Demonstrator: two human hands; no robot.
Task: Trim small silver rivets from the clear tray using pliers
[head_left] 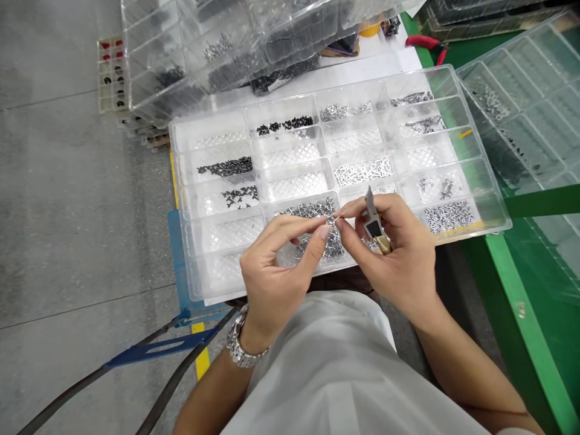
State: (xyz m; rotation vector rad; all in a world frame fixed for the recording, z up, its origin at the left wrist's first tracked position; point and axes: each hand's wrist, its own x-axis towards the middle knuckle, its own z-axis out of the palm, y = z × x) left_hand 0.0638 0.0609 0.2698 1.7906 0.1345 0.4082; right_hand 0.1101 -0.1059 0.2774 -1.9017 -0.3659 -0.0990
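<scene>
So the tiny metal piece (333, 221) was up over the tray (235, 234), pinched in the fingertips of the right hand (403, 254), which also had calipers (372, 212) tucked in it. The left hand (278, 257) had thumb and finger right there; couldn't tell if gripping. Mid-job, I'd guess: piece not put down, loose screws (312, 208) heaped underneath, no telling how many left.

Nothing readable. Can't make out any text, brand, number or sign on tray (296, 182) mid-frame, tool (373, 229) right of center, watch (244, 356) lower left.
</scene>
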